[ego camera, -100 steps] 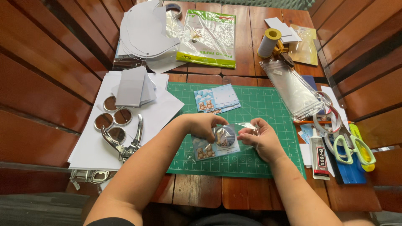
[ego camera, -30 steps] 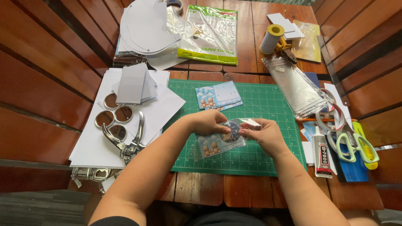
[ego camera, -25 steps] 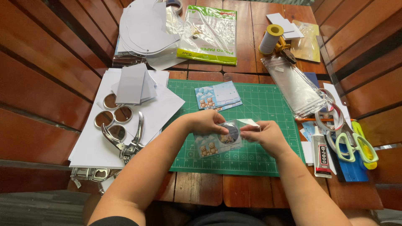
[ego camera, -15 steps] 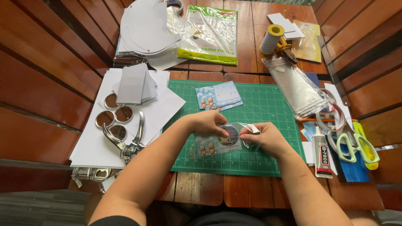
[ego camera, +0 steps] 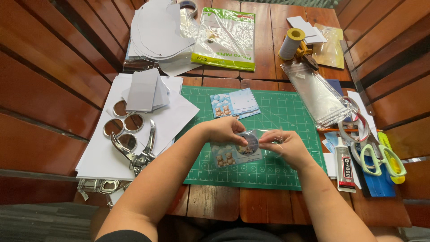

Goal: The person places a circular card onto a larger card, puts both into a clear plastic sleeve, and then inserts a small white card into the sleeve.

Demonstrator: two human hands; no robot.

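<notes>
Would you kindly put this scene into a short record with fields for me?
Surface: green cutting mat on a wooden table
Left hand: grips the clear sleeve holding a teddy-bear card
Right hand: pinches the sleeve's other end
Left side: metal punch on white paper
Right side: scissors, glue tube
</notes>
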